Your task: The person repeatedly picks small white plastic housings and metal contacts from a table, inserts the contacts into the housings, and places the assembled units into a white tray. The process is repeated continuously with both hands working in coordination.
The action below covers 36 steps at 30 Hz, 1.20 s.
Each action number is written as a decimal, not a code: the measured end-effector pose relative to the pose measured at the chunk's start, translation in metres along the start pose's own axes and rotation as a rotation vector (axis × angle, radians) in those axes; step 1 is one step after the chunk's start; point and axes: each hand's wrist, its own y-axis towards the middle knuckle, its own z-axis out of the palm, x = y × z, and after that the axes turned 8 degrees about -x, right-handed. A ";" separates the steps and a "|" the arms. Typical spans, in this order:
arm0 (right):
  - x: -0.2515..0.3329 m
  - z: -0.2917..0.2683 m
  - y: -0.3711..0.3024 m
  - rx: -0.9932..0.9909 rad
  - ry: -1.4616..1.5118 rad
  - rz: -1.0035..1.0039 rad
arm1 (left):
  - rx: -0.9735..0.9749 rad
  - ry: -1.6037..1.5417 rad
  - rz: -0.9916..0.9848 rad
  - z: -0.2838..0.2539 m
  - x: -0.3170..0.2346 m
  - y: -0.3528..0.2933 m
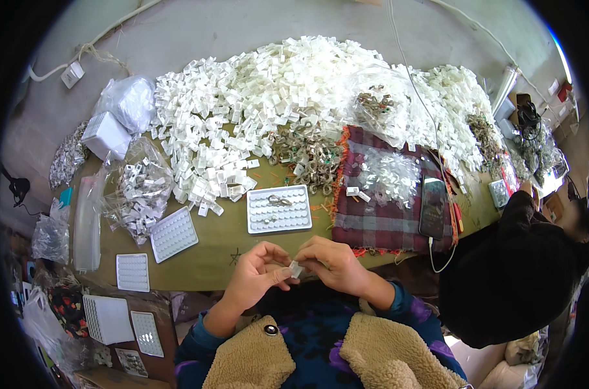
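Close to the table's front edge, my left hand (259, 273) pinches a small whitish plastic box (296, 268) between thumb and fingers. My right hand (336, 262) meets it from the other side, its fingertips curled against the same piece. Just beyond the hands lies a white tray (279, 223) with rows of round hollows and a few metal pieces on it. A large heap of similar small white plastic pieces (275, 84) covers the back of the table. A tangle of brownish metal pieces (307, 155) lies in front of that heap.
Right of the tray, a plaid cloth (372, 227) carries small clear pieces (388, 172) and a phone (432, 207) with a white cable. Two more trays (174, 235) and a bag of white pieces (142, 194) sit at left. A person in black (508, 279) is close on the right.
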 end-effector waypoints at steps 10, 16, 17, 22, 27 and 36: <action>-0.032 -0.019 0.087 0.035 -0.174 0.345 | 0.321 -0.347 -0.258 -0.029 0.033 0.000; -0.089 0.012 0.140 0.110 -0.905 0.384 | 0.189 -0.347 -0.219 -0.026 0.035 -0.006; -0.091 0.015 0.142 0.116 -0.926 0.405 | 0.177 -0.365 -0.227 -0.027 0.035 -0.007; -0.093 0.012 0.141 0.176 -0.905 0.473 | 0.146 -0.398 -0.186 -0.030 0.039 -0.007; -0.087 0.005 0.135 0.052 -0.752 0.366 | 0.092 -0.378 -0.143 -0.026 0.041 -0.007; -0.026 -0.008 0.056 -0.233 0.372 0.430 | -0.162 -0.286 0.343 -0.007 0.013 -0.010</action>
